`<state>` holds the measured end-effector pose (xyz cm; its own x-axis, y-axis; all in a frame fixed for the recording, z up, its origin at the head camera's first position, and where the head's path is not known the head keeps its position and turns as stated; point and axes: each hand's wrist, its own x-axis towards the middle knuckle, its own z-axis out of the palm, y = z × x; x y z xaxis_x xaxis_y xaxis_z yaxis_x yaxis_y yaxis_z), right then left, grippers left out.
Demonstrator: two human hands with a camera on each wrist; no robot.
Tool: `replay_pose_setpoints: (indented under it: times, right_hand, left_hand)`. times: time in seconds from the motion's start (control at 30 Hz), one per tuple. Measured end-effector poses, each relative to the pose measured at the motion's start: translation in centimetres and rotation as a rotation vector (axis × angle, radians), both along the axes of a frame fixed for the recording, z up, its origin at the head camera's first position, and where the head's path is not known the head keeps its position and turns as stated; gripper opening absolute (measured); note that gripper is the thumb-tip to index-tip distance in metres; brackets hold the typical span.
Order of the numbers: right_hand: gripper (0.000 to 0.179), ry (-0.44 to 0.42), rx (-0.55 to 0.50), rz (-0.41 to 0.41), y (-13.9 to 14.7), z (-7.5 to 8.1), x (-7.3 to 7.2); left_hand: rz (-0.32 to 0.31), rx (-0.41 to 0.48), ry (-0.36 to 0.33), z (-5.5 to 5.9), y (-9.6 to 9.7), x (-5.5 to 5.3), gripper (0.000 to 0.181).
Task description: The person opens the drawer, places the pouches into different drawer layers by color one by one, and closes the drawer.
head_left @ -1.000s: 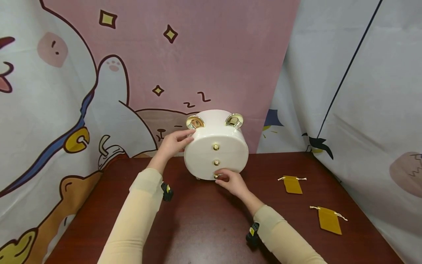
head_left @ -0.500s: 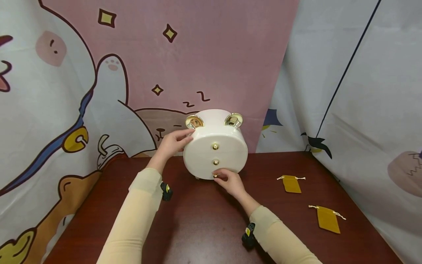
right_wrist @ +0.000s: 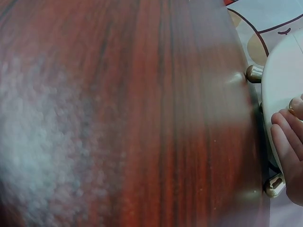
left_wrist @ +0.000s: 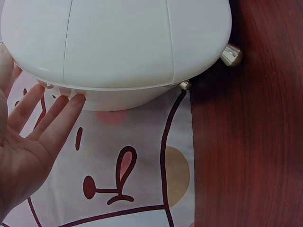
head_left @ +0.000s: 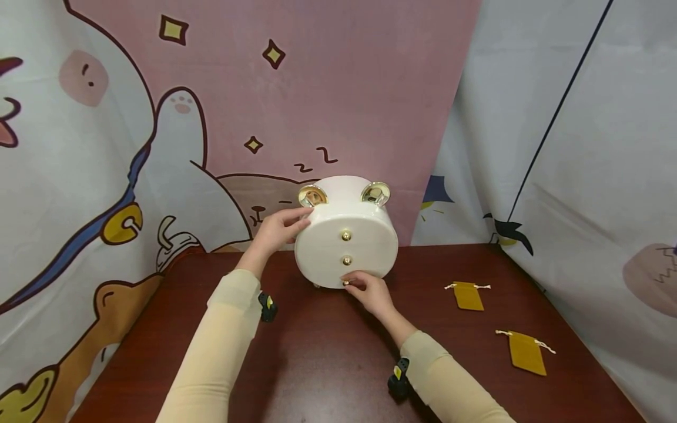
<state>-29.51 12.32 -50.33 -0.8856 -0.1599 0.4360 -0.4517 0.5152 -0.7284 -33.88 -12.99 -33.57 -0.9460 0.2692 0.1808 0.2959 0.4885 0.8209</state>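
A glossy white rounded box (head_left: 322, 249) with gold ear-like rings on top stands at the table's back. Its front carries a column of three gold knobs, among them the middle knob (head_left: 347, 260). My left hand (head_left: 275, 233) rests against the box's upper left side, and in the left wrist view its fingers (left_wrist: 61, 118) reach out fairly straight to the edge. My right hand (head_left: 372, 292) pinches the lowest knob (head_left: 346, 282) between thumb and fingers. Seams (left_wrist: 67, 42) between the drawers show in the left wrist view; all look closed.
Two mustard drawstring pouches lie on the right, one farther back (head_left: 468, 295) and one nearer (head_left: 527, 353). Short gold feet (right_wrist: 254, 74) hold the box up from the brown table (head_left: 328, 364). A printed cartoon cloth (head_left: 359, 88) hangs right behind it.
The right wrist has shifted slightly left, and its fingertips have drawn in on the lowest knob. The left hand, box and pouches stay put.
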Motion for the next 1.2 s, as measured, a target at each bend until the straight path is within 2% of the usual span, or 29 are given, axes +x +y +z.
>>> replay_pose_setpoints:
  times: [0.2, 0.43, 0.97, 1.2]
  right_hand:
    - [0.020, 0.002, 0.001, 0.014, 0.2, -0.1, 0.1]
    - [0.019, 0.013, -0.006, 0.035, 0.2, 0.1, 0.9]
    - [0.020, 0.032, 0.006, 0.100, 0.5, 0.7, 4.7]
    - [0.022, 0.107, 0.019, 0.139, 0.7, 0.3, 5.9]
  left_hand:
    - [0.001, 0.007, 0.001, 0.0, 0.1, 0.1, 0.039]
    - [0.003, -0.002, 0.012, 0.0, 0.1, 0.0, 0.039]
    - [0.000, -0.018, 0.017, 0.2, 0.2, 0.1, 0.042]
    - [0.001, -0.025, 0.020, 0.2, 0.2, 0.0, 0.042]
